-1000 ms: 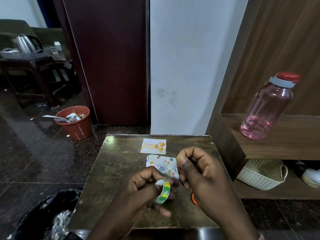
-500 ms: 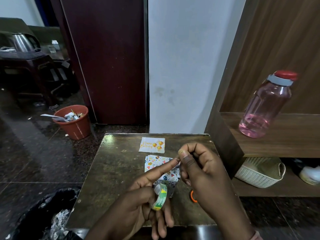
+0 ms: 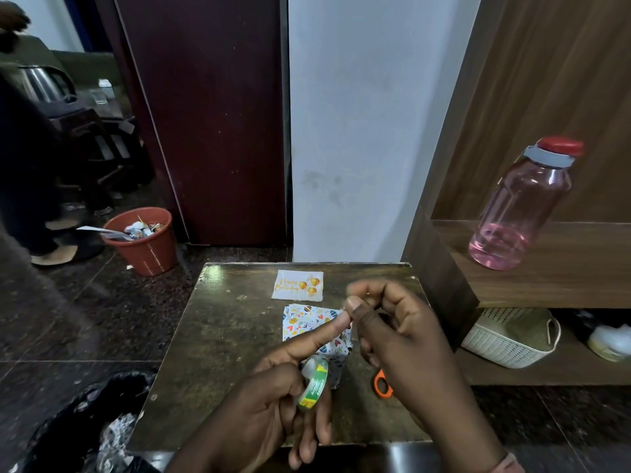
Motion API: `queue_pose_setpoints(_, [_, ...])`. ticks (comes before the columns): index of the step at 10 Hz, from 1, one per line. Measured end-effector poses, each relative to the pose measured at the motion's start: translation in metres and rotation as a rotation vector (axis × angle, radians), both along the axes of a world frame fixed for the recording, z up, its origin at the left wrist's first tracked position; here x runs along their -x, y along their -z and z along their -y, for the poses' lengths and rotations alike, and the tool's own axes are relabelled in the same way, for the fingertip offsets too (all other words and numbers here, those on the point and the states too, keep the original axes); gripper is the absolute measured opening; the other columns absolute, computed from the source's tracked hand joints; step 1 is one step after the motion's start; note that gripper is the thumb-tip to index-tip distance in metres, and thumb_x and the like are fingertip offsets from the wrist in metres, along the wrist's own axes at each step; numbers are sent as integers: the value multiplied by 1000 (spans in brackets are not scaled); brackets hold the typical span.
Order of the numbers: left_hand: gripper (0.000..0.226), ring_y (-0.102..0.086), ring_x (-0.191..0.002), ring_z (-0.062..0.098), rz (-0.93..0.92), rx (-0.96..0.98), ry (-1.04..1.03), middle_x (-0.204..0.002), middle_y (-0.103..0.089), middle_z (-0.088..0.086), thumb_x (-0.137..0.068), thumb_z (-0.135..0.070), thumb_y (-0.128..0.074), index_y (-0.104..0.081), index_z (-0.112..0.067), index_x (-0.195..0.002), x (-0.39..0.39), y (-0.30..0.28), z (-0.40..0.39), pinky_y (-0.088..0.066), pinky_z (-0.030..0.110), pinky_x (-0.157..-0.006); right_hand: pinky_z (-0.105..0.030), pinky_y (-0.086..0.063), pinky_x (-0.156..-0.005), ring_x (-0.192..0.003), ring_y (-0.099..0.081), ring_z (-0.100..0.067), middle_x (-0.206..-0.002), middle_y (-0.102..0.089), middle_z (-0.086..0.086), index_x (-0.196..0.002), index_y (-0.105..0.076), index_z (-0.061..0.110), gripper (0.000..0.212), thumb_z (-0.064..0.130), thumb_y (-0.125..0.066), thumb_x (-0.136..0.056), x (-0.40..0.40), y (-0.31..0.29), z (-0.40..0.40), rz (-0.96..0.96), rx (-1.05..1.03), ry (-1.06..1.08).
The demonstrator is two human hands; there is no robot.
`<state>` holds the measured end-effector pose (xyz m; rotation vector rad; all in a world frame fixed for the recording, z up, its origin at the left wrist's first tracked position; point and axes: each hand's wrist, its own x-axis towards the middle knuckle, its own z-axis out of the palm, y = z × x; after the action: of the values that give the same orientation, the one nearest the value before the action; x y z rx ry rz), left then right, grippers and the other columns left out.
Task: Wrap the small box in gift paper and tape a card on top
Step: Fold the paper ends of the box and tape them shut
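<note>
The dark tabletop carries everything here, and places are given from the wrapped box lying near its middle, covered in white paper printed with coloured shapes. On a wooden shelf well to the right of the box and higher up stands a pink water bottle with a red cap. The right hand hovers just right of the box, its thumb and curled fingers pinched together; what they pinch is too small to tell. The left hand is just in front of the box, index finger stretched over it to touch the right thumb, the other fingers holding a green tape roll. Just behind the box lies the birthday card, flat. An orange scissors handle shows to the front right of the box, under the right hand.
</note>
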<state>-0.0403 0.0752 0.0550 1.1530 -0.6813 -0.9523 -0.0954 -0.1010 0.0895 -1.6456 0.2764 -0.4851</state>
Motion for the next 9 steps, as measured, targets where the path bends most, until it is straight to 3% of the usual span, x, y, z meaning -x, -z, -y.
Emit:
queue_pose_setpoints(1, [69, -69, -55, 11, -11, -8, 32, -75, -72, 6, -82, -6, -34, -42, -1, -150, -2, -1, 0, -54, 21, -49, -25, -39, -48, -56, -48, -12, -76, -61, -3, -126, -65, 39, 36, 21, -69, -95, 1, 1, 10, -11, -146, 37])
queue_pose_setpoints(2, [78, -63, -46, 20, -105, 0, 14, -69, -66, 18, -76, -7, -44, -49, -24, -152, -16, 6, 5, -50, 24, -45, -24, -37, -51, -51, -46, -5, -67, -62, 3, -95, -75, 24, 12, 19, -64, -98, 7, 2, 27, -63, -9, 233])
queue_pose_setpoints(3, [83, -60, -46, 24, -137, 38, 42, -70, -66, 21, -73, -10, -50, -47, -35, -153, -22, 6, 7, -50, 27, -49, -29, -42, -55, -57, -58, -8, -61, -64, 2, -71, -67, 14, 23, 21, -62, -93, 13, 22, 49, -408, 353, 282])
queue_pose_setpoints(4, [79, -52, -38, 18, -214, 140, 43, -63, -60, 18, -71, -11, -52, -55, -30, -148, -17, 4, 3, -45, 21, -38, -25, -38, -52, -77, -66, -21, -73, -67, -3, -71, -61, 14, 24, 29, -66, -89, 17, 49, 58, -854, 575, 169])
queue_pose_setpoints(6, [78, -51, -36, 16, -226, 156, -35, -61, -58, 17, -66, -18, -57, -60, -29, -143, -13, 3, 3, -41, 19, -35, -27, -47, -68, -94, -68, -26, -94, -68, -5, -87, -65, 17, 16, 33, -67, -89, 8, 57, 44, -999, 552, 168])
queue_pose_setpoints(7, [78, -50, -36, 15, -215, 149, -33, -62, -58, 17, -66, -14, -55, -61, -29, -142, -12, 4, 3, -40, 19, -34, -25, -40, -68, -101, -66, -27, -99, -68, -8, -86, -61, 17, 18, 34, -68, -88, 9, 52, 35, -1003, 619, 203])
queue_pose_setpoints(8, [78, -49, -35, 15, -204, 144, -46, -61, -57, 17, -65, -16, -57, -62, -28, -142, -13, 4, 4, -39, 19, -34, -25, -41, -71, -107, -65, -26, -108, -67, -7, -93, -61, 18, 23, 38, -69, -88, 9, 46, 22, -1003, 726, 238])
queue_pose_setpoints(9, [77, -49, -35, 14, -204, 141, -50, -61, -57, 17, -65, -18, -58, -62, -28, -142, -12, 4, 4, -39, 18, -35, -26, -45, -78, -111, -64, -29, -109, -65, -6, -87, -58, 17, 18, 33, -65, -90, 8, 47, 14, -966, 691, 253])
